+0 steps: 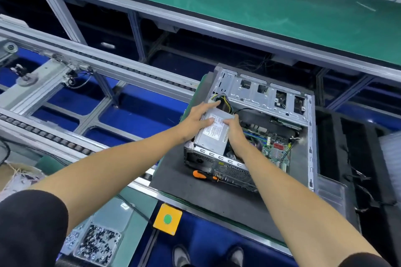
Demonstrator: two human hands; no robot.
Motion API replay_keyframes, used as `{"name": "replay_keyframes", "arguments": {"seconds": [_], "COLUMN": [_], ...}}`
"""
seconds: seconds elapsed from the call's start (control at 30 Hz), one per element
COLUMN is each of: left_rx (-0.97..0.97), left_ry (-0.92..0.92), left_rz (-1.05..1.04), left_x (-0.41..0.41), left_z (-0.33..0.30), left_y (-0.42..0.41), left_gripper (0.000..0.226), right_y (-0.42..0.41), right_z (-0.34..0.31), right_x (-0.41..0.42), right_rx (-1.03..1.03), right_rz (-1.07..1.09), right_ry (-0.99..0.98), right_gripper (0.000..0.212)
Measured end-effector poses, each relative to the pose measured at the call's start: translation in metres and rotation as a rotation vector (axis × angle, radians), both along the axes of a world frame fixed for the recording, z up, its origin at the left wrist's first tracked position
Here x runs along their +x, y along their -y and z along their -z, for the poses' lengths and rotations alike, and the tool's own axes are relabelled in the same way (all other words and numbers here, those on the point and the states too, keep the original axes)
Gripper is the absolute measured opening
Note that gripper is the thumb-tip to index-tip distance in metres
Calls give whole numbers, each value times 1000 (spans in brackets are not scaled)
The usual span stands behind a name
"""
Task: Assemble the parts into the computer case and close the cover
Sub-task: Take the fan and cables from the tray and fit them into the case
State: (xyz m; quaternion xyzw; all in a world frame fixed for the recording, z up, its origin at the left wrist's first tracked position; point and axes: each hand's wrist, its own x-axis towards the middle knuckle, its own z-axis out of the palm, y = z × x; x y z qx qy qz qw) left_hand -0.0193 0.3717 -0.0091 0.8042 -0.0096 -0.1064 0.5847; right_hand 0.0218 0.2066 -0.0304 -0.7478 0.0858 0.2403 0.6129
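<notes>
Two hands are seen on one power supply (213,134), which sits in the near-left corner of the open computer case (269,119). The left hand (198,118) lies flat along the unit's left top edge, fingers straight and reaching toward the cable bundle (221,98) beyond them. The right hand (235,134) is curled over the unit's right edge, fingers gripping the labelled top and the palm dropped inside the case. Just right of the right hand one motherboard (271,147) is exposed, with open room between it and the case's right wall. Beyond both hands the drive cage is noted, with four cut-outs counted along it. Below the right wrist one orange-handled screwdriver (200,174) lies touching the case's rear panel. The case rests on one dark foam mat (195,199), whose near edge runs along the green-topped surface (138,223); free mat is left near and to the left of the hands. Near the left elbow one yellow box with a green button (167,219) is fixed below the surface edge, and one clear tray of screws (97,243) is seen further left. Beyond the hands, a roller conveyor (76,67) and a green belt (238,0) run across. Two shoes are visible on the blue floor.
</notes>
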Motion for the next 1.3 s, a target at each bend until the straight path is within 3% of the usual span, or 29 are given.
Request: {"name": "replay_keyframes", "arguments": {"seconds": [0.1, 0.33, 0.53, 0.73, 0.77, 0.83, 0.9, 0.93, 1.0, 1.1, 1.2, 1.3], "left_rx": [-31, -152, -364, -229, -150, 193, 614, 755, 898, 1072, 1276, 1350], "left_ry": [19, -81, -167, -148, -143, -82, 150, 295, 423, 363, 369, 282], "left_rz": [-12, -8, -86, -151, -140, -169, -147, -37, 320, 761, 967, 1028], "left_x": [0, 3, 7, 9, 9, 10, 13, 16, 24, 44, 62, 69], "left_z": [0, -8, -4, -1, -1, -3, -11, -17, -35, -55, -66, -71], "left_y": [1, 0, 1, 6, 7, 7, 2, -1, -6, 1, 22, 40], "left_gripper": [64, 79, 93, 89, 85, 81, 80, 78, 82, 101, 112, 113], "right_y": [-1, -1, -2, -1, -1, -1, 0, 1, 7, 17, 27, 45], "right_z": [7, 11, 15, 14, 15, 16, 16, 13, 8, 6, 0, -16], "right_x": [5, 13, 17, 23, 23, 23, 23, 23, 25, 29, 36, 63], "right_rx": [56, 59, 61, 38, 37, 56, 100, 100, 68, -90, -391, -557], "right_rz": [74, 129, 120, 115, 122, 144, 205, 247, 326, 259, 193, 17], "right_ry": [46, 66, 60, 64, 61, 32, 39, 86, 223, 412, 676, 959], "right_gripper": [5, 13, 14, 18, 18, 15, 6, 10, 19, 11, 30, 27]}}
